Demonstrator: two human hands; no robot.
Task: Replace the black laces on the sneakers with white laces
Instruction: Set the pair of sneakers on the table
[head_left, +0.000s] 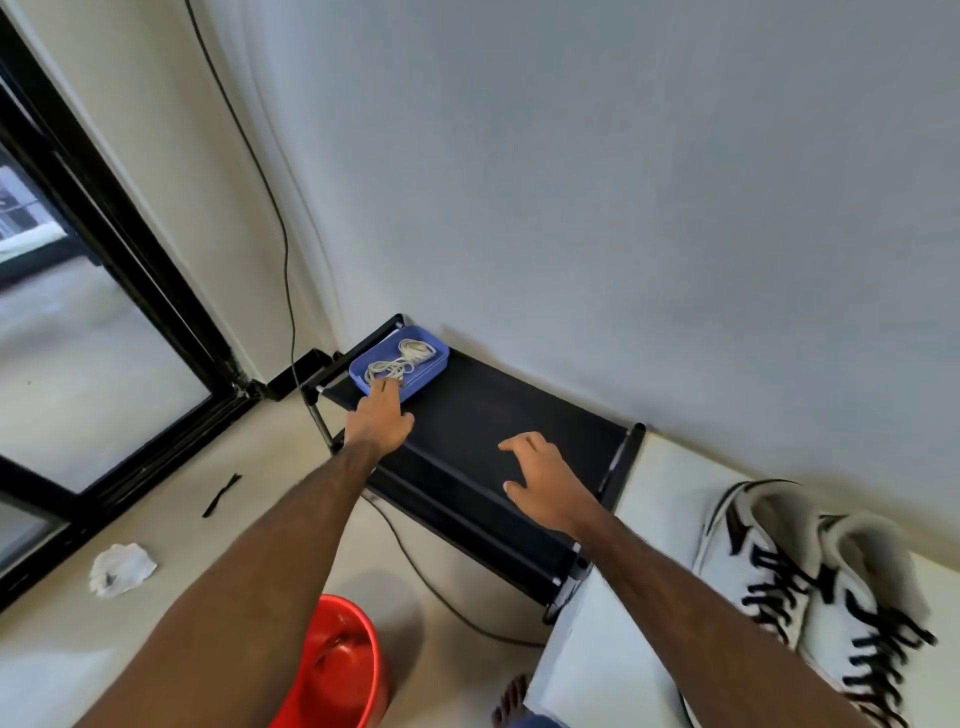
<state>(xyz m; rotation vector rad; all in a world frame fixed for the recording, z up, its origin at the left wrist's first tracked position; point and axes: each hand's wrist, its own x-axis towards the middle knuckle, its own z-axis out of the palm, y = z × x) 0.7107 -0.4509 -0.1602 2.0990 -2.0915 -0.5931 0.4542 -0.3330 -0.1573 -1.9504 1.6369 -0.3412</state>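
Two white sneakers (810, 587) with black laces stand side by side on a pale surface at the lower right. White laces (402, 358) lie coiled in a blue tray (434, 364) on the left end of a black rack (498, 431) against the wall. My left hand (379, 415) reaches over the tray's near rim, its fingertips at the laces; whether it grips them is hidden. My right hand (545, 478) hovers above the middle of the rack with relaxed, spread fingers and holds nothing.
A red bucket (337, 670) stands on the floor below my left arm. A crumpled white cloth (122, 569) and a short black strip (221, 493) lie on the floor at left. A black cable (285, 270) runs down the wall corner beside a dark-framed glass door (104, 291).
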